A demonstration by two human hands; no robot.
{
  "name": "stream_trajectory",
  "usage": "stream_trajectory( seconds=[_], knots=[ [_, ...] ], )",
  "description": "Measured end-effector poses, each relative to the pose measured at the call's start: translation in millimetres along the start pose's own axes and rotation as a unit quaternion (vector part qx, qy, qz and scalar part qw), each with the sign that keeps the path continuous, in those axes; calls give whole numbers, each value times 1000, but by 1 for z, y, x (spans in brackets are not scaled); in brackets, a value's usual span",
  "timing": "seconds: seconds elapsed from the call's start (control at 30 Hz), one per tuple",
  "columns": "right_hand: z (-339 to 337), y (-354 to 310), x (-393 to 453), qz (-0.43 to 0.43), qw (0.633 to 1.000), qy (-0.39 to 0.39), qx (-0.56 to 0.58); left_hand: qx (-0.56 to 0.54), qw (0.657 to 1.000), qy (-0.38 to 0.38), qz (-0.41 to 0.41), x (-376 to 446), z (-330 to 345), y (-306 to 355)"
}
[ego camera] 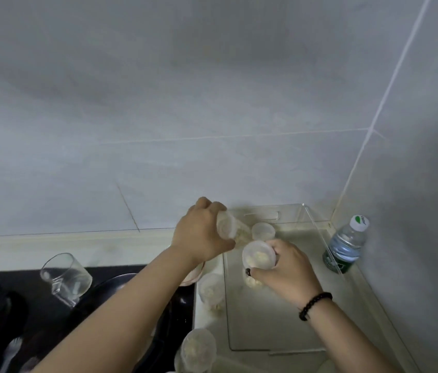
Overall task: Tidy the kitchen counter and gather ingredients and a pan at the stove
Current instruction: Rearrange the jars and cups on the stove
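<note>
Fingers of my left hand (201,232) and right hand (287,270) each grip one lidded tub over the clear bin (306,292); five tubs total, one water bottle (345,247) beside it.

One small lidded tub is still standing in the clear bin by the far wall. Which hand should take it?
Neither is free: left hand and right hand each grip a tub. Once emptied, probably the right, nearer the standing tub.

Walls: pale grey tiles (212,90) with white grout lines, meeting in a corner at 2 o'clock.
Table: cream surface (261,313) at 5 o'clock.
Light: soft, dim, even.
</note>
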State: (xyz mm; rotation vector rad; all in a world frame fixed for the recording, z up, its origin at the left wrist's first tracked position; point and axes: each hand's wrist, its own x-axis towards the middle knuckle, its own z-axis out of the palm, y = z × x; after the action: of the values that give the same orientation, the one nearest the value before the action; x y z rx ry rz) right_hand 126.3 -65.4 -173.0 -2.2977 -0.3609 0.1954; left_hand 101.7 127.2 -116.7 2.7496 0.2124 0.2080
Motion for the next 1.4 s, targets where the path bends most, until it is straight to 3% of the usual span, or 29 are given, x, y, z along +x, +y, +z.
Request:
stream_trajectory(
  seconds=[0.13,0.37,0.77,1.1,1.4],
  knots=[
    [-1,-40,-22,-51,999,-4,7,-31,996,87,-16,-55,-39,-15],
    [14,-98,-64,-120,992,-10,-45,-107,976,174,-70,-140,-84,-52],
    [113,-193,-125,-173,974,-147,0,-122,943,239,-196,-296,-135,-160],
    [224,-260,-165,-196,953,-232,-19,-106,929,215,-281,-392,-143,-246],
    [303,-269,-172,-174,950,-252,-63,-130,927,129,-327,-439,-96,-290]
  ],
)
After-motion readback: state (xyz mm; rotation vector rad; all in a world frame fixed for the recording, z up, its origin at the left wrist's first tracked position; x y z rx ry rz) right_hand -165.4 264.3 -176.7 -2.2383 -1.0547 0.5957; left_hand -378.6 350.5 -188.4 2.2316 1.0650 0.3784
